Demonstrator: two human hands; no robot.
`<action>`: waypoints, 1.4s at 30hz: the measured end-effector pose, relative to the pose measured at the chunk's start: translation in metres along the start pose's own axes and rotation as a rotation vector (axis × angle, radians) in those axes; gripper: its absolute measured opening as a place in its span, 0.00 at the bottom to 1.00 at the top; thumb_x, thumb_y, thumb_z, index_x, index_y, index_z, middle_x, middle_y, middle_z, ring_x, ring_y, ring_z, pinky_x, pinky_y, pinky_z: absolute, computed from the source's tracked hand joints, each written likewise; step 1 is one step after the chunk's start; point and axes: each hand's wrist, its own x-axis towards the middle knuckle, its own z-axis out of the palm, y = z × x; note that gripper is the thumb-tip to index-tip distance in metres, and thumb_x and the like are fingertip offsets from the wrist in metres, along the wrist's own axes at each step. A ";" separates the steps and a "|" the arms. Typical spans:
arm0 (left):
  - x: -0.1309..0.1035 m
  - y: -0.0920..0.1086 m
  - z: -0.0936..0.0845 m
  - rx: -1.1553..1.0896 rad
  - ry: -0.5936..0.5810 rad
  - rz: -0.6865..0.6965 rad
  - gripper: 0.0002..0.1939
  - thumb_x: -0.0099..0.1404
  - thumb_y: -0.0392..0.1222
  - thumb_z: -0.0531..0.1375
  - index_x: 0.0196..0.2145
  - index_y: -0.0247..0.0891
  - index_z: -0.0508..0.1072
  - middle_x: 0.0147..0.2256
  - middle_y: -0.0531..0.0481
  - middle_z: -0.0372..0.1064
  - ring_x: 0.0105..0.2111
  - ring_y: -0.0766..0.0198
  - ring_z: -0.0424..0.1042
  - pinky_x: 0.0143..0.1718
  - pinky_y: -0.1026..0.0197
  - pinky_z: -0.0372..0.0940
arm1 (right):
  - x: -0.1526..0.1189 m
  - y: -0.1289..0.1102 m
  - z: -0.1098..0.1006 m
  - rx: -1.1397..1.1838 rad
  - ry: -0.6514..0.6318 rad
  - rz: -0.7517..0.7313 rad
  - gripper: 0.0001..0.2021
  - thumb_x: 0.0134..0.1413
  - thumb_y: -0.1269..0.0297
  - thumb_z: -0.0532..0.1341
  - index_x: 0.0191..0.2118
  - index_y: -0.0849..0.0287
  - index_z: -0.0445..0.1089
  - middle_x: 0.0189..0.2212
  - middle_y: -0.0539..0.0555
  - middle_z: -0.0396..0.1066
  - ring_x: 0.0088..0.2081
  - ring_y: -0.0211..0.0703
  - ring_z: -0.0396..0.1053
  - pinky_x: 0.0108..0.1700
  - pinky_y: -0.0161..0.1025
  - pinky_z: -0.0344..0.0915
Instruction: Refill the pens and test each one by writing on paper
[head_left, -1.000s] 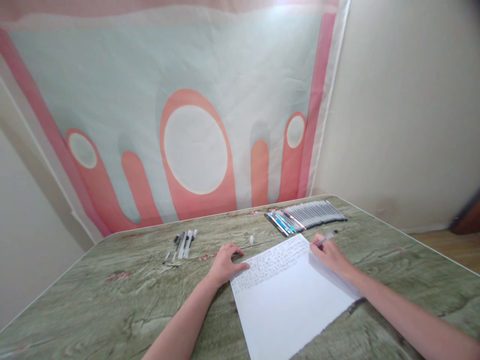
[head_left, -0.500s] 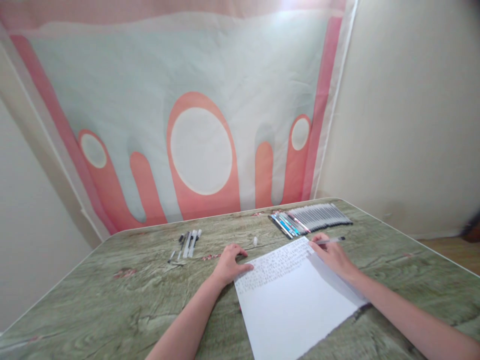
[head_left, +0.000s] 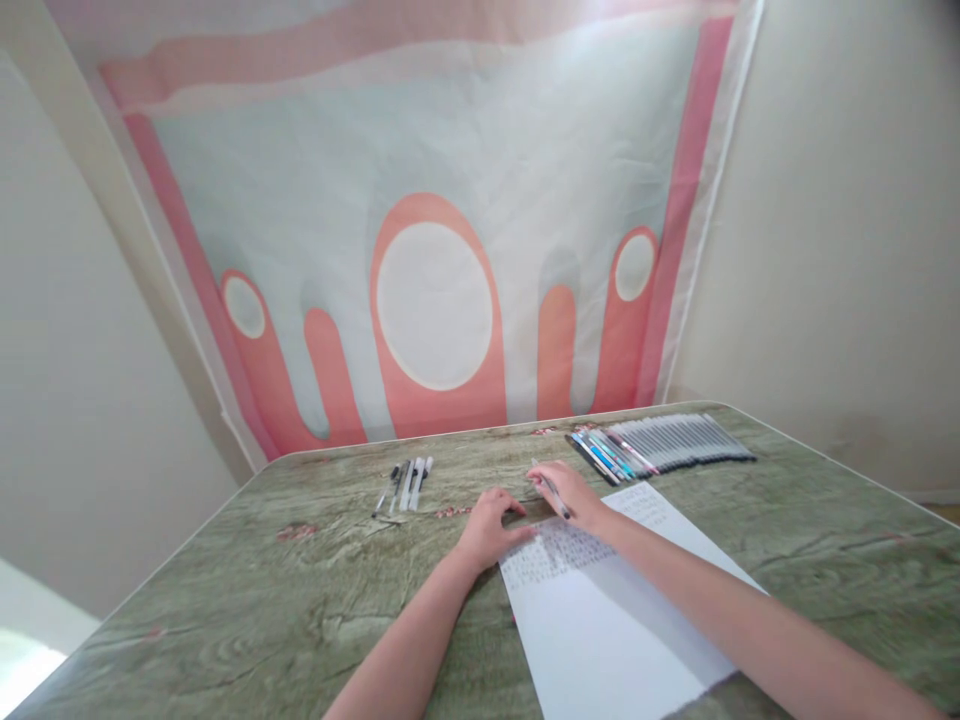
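A sheet of white paper (head_left: 600,620) lies on the table, its upper part covered in rows of dark handwriting. At its upper left corner rests my left hand (head_left: 487,530), fingers apart, with the thumb on the paper's edge. My right hand (head_left: 574,492) is just beyond the paper's top edge, closed around a clear pen (head_left: 553,494) with a dark end. Its fingertips are down near the tabletop, where a small whitish piece (head_left: 534,463) shows beside them; I cannot tell whether they grip it. My right forearm crosses over the sheet.
A long row of clear pens (head_left: 686,440) lies at the back right, with several coloured pens (head_left: 607,452) at its left end. At the back left are several pens and parts (head_left: 409,484). The wood-patterned table (head_left: 300,610) ends before a pink and grey hanging cloth (head_left: 435,300).
My right hand has moved left with the pen, from the paper's upper right corner to the small whitish cap-like piece beyond its top edge. My left hand stays on the corner. The view has shifted.
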 end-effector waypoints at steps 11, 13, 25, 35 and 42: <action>0.000 -0.003 0.004 0.035 0.034 -0.001 0.09 0.54 0.44 0.58 0.31 0.38 0.72 0.33 0.47 0.67 0.37 0.59 0.64 0.41 0.59 0.56 | -0.002 0.002 0.021 -0.140 -0.037 -0.022 0.11 0.51 0.69 0.55 0.41 0.53 0.68 0.31 0.49 0.70 0.40 0.42 0.62 0.42 0.39 0.54; 0.000 -0.002 0.004 0.031 0.039 0.001 0.08 0.54 0.43 0.58 0.30 0.38 0.72 0.32 0.47 0.67 0.37 0.60 0.64 0.41 0.59 0.56 | -0.002 0.000 0.021 -0.170 -0.049 -0.028 0.11 0.52 0.69 0.55 0.42 0.53 0.68 0.32 0.50 0.70 0.40 0.42 0.61 0.42 0.39 0.53; 0.003 0.000 0.002 0.017 0.046 -0.010 0.07 0.55 0.41 0.56 0.30 0.38 0.71 0.32 0.48 0.67 0.36 0.60 0.64 0.41 0.58 0.56 | 0.000 -0.006 0.020 -0.337 -0.188 -0.039 0.11 0.54 0.69 0.53 0.44 0.56 0.66 0.35 0.54 0.69 0.42 0.44 0.57 0.43 0.40 0.51; 0.002 0.002 0.001 -0.005 0.056 -0.032 0.06 0.55 0.39 0.56 0.30 0.38 0.71 0.31 0.48 0.68 0.35 0.61 0.65 0.41 0.58 0.57 | 0.000 -0.002 0.021 -0.371 -0.180 -0.091 0.14 0.52 0.73 0.53 0.44 0.56 0.65 0.34 0.56 0.70 0.42 0.47 0.58 0.44 0.43 0.49; 0.002 0.001 0.002 -0.076 0.081 -0.069 0.06 0.54 0.39 0.57 0.30 0.37 0.71 0.31 0.48 0.68 0.35 0.61 0.65 0.41 0.58 0.57 | -0.001 -0.006 0.021 -0.372 -0.112 -0.100 0.13 0.52 0.73 0.52 0.43 0.57 0.65 0.35 0.57 0.69 0.41 0.48 0.58 0.44 0.45 0.50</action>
